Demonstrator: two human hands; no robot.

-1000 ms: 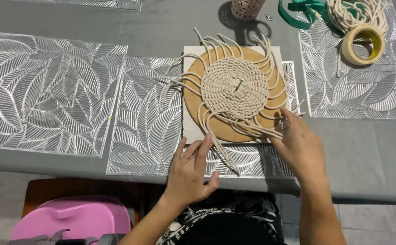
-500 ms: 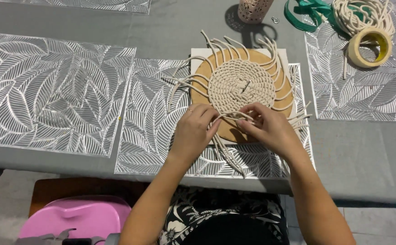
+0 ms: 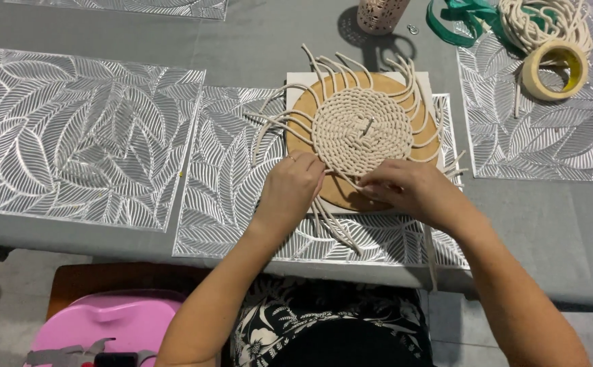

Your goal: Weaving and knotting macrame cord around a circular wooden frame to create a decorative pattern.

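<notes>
Now both hands' fingers pinch loose cream cords at the near rim of the round cream woven-cord mat (image 3: 363, 129), just beyond the fingertips: left hand (image 3: 293, 187), right hand (image 3: 405, 190). Knotting seems underway; tightening this knot likely follows.

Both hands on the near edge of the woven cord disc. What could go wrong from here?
1. The round wooden board sits loose on a white sheet; a hard tug by left hand or right hand may slide it.
2. Loose cord ends fan out close together near the hands; the wrong strand may get picked or tangled.
</notes>
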